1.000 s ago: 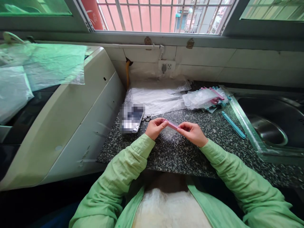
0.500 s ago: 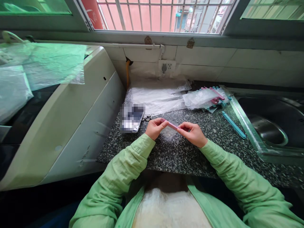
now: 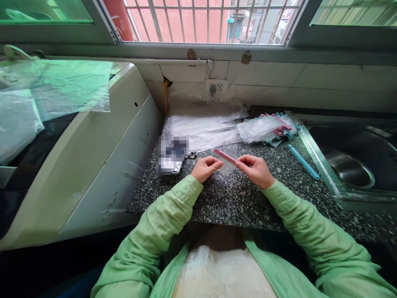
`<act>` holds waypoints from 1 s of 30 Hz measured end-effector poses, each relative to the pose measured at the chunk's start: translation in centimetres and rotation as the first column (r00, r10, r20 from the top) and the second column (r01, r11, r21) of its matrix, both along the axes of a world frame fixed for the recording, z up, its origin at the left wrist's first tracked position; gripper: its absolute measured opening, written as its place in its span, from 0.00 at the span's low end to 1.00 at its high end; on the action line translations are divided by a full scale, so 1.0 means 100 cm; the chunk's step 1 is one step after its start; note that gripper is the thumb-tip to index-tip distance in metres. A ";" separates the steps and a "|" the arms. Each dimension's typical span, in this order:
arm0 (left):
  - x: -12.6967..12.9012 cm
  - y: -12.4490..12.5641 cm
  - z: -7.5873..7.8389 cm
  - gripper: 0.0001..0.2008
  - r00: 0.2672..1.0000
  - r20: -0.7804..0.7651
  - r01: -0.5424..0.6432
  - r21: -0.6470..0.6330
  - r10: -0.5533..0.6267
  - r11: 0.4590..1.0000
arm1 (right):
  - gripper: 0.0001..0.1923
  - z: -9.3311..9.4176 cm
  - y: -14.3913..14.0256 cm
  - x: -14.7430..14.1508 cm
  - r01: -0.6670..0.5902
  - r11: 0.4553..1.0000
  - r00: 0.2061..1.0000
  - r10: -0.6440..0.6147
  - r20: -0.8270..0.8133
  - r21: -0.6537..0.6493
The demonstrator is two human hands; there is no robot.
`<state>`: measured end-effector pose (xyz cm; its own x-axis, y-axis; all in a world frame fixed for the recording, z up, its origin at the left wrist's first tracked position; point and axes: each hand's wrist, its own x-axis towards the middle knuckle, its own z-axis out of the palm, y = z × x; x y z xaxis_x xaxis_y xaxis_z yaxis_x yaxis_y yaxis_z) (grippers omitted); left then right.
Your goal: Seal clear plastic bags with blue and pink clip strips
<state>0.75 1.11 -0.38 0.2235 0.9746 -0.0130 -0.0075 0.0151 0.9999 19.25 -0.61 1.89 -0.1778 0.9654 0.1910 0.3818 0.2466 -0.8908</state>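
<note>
A slim pink plastic strip, which looks like a bag clip (image 3: pixel 226 156), is pinched near its lower end by my right hand (image 3: pixel 257 169). Its other end points up and left, free of my fingers. Beneath the strip, a small clear plastic bag (image 3: pixel 228 167) spans the gap between my hands. My left hand (image 3: pixel 205 168) is closed, thumb against fingers, at the bag's left edge; the exact contact is hard to see. To the right, a blue clip of the same shape (image 3: pixel 303 162) lies on the speckled counter (image 3: pixel 242 203).
Several pink and blue clips (image 3: pixel 283 126) lie beside clear packaging (image 3: pixel 260 128). Flat plastic sheets (image 3: pixel 201 130) stretch along the back. A blurred phone (image 3: pixel 172 155) rests left of my hands. The sink (image 3: pixel 335 190) bounds the right; a large white appliance (image 3: pixel 114 165) bounds the left.
My left hand has let go of the pink clip's left end. The clip now tilts upward from my right hand, which has shifted slightly right.
</note>
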 end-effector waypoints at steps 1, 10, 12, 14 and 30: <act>0.000 0.000 -0.002 0.18 0.999 -0.033 0.019 0.012 -0.018 1.000 | 0.15 0.001 0.001 0.002 0.018 1.000 1.000 -0.018 -0.008 0.004; 0.000 0.002 -0.006 0.14 0.987 -0.143 0.088 0.142 -0.068 0.986 | 0.16 -0.001 0.006 0.009 0.079 0.997 0.996 -0.078 -0.031 0.021; 0.001 0.002 -0.006 0.14 0.986 -0.148 0.096 0.156 -0.073 0.983 | 0.16 -0.002 0.006 0.008 0.096 0.995 0.995 -0.095 -0.038 0.020; 0.001 0.002 -0.007 0.14 0.986 -0.149 0.102 0.161 -0.078 0.982 | 0.16 -0.003 0.007 0.008 0.109 0.994 0.993 -0.108 -0.044 0.017; 0.002 0.000 0.001 0.17 0.988 0.139 -0.077 0.047 0.070 0.996 | 0.17 -0.003 0.003 0.003 -0.099 0.990 0.995 0.098 -0.013 -0.097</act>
